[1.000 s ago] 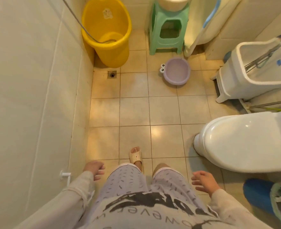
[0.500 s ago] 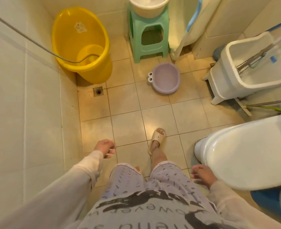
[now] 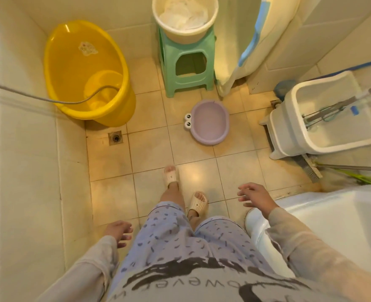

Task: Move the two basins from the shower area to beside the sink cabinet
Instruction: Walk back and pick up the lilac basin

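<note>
A small purple basin (image 3: pixel 209 122) with two cartoon eyes on its rim lies on the tiled floor ahead of my feet. Behind it a cream basin (image 3: pixel 185 29) holding white cloth sits on top of a green plastic stool (image 3: pixel 186 66). My left hand (image 3: pixel 118 232) hangs low by my left thigh, fingers apart and empty. My right hand (image 3: pixel 254 196) is raised further forward, over the floor next to the toilet, fingers spread and holding nothing. Both hands are well short of either basin.
A tall yellow tub (image 3: pixel 86 73) with a shower hose (image 3: pixel 71 102) draped into it fills the far left corner. A floor drain (image 3: pixel 115 137) lies in front of it. On the right are a white mop bucket (image 3: pixel 324 118), a broom (image 3: pixel 311 168) and the toilet (image 3: pixel 322 225). A shower curtain (image 3: pixel 245 40) hangs at the back.
I have stepped forward, so the basins, stool and yellow tub are nearer and lower in view. My right hand has risen forward beside the toilet; my left hand has dropped back.
</note>
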The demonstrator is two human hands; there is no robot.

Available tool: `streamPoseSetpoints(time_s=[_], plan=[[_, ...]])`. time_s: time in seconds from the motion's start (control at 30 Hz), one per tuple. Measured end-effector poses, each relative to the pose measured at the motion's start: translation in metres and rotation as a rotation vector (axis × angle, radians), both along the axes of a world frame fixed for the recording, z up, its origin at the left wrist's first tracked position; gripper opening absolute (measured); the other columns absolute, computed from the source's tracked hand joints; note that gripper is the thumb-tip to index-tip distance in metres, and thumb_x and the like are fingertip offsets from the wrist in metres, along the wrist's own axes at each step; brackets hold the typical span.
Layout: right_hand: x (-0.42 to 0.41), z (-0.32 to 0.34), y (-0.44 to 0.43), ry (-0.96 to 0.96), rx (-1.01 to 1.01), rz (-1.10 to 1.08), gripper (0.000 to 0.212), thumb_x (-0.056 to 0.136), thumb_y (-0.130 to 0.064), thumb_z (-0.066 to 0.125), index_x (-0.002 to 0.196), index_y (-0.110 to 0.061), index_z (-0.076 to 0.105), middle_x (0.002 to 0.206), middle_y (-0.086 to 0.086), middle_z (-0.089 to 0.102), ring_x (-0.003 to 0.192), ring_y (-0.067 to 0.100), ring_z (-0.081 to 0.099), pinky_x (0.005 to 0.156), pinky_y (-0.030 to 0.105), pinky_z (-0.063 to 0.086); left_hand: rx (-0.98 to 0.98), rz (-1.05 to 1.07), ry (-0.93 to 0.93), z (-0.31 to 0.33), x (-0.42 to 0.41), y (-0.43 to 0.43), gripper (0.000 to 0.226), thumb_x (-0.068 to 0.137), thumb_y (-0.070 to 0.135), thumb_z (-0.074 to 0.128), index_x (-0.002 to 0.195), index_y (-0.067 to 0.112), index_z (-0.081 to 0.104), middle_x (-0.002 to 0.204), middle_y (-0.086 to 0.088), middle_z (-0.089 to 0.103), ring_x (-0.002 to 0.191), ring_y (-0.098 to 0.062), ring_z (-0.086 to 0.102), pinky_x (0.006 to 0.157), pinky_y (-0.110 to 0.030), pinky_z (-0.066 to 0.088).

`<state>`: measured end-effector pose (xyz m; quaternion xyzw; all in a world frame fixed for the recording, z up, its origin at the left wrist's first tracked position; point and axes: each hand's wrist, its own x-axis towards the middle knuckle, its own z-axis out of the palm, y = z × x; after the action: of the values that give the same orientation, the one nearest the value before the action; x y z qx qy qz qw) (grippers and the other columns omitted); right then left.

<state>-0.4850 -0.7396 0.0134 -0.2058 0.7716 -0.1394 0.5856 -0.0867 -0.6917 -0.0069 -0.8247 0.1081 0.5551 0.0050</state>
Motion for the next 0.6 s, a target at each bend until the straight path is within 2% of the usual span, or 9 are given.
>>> streamPoseSetpoints(time_s=[0.07,0.27,0.43,0.53,0.6], plan=[[-0.001,-0.004,-0.013,0.007,0.028,-0.022,0.017,0.092,-0.005,0.046,0.101,-0.005,0.059,0.086,0.012,0.061,0.069,0.021,0.056,0.059,0.027,0.045,-0.007,-0.024,0.010,-0.001,-0.001,-0.032,0.014,0.091,0.013,0.049,0.099,0.005,0.057,0.092,-0.012,0.060,0.063,-0.020,0.051,0.059,-0.027,0.041],[0.001,-0.015,-0.038,0.030,0.166,-0.129,0.010,0.090,-0.008,0.050,0.093,-0.005,0.059,0.080,0.011,0.060,0.065,0.022,0.052,0.053,0.026,0.041,-0.045,-0.131,0.033,0.004,-0.018,-0.169,0.014,0.092,0.010,0.048,0.103,0.005,0.055,0.078,-0.008,0.057,0.059,-0.020,0.049,0.058,-0.026,0.038],[-0.001,-0.025,-0.056,0.041,0.251,-0.236,0.008,0.089,-0.005,0.051,0.092,-0.006,0.058,0.076,0.012,0.058,0.059,0.020,0.051,0.050,0.022,0.038,-0.165,-0.341,0.085,0.010,-0.053,-0.291,0.031,0.093,0.013,0.048,0.120,0.000,0.056,0.100,-0.010,0.060,0.062,-0.014,0.051,0.056,-0.025,0.042],[-0.003,-0.032,-0.072,0.020,0.261,-0.340,0.009,0.091,-0.004,0.051,0.096,-0.002,0.058,0.075,0.014,0.057,0.057,0.021,0.051,0.044,0.020,0.035,-0.188,-0.457,0.093,0.006,-0.073,-0.342,0.030,0.093,0.016,0.048,0.118,0.002,0.059,0.099,-0.008,0.062,0.068,-0.015,0.055,0.061,-0.026,0.046],[-0.004,-0.039,-0.082,0.021,0.283,-0.345,0.010,0.091,-0.005,0.051,0.097,-0.002,0.058,0.079,0.014,0.058,0.062,0.023,0.053,0.052,0.024,0.038,-0.166,-0.516,0.075,-0.002,-0.086,-0.366,0.029,0.093,0.018,0.048,0.117,0.005,0.060,0.099,-0.007,0.062,0.079,-0.019,0.057,0.070,-0.031,0.048]])
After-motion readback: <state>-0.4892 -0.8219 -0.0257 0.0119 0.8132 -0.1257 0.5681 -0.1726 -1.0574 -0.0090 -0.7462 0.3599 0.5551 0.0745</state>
